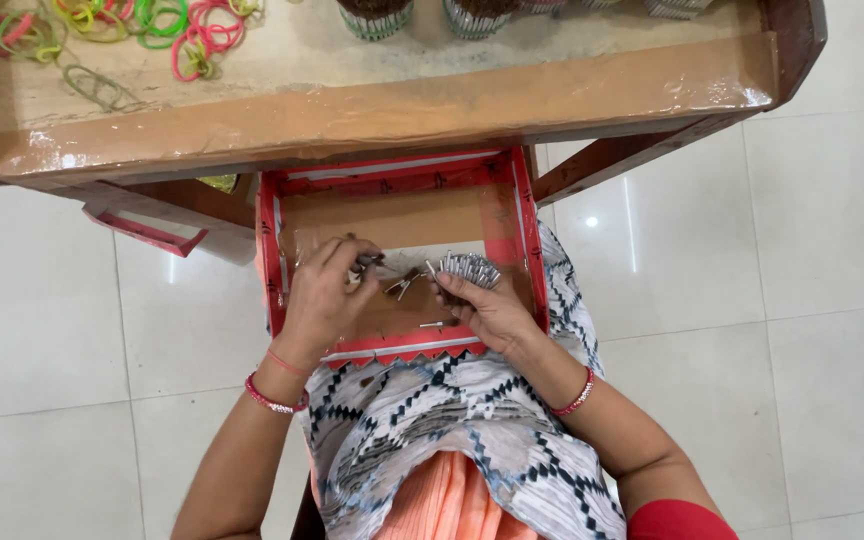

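Note:
A red-edged cardboard tray [272, 260] rests on my lap, lined with brown paper. My left hand [324, 298] reaches into it, fingertips pinched on a few small silver sticks [368, 262]. My right hand [487, 308] holds a fanned bundle of silver sticks [470, 268] above the tray's right part. A few loose sticks [402, 286] lie on the tray floor between my hands, and one more stick [436, 324] lies near the front edge.
A low wooden table [372, 110] stands just beyond the tray, with coloured rubber bands [192, 35] at its back left and foil-wrapped bundles [376, 17] along its far edge. White floor tiles [812, 250] surround me. A red flap [142, 232] hangs at left.

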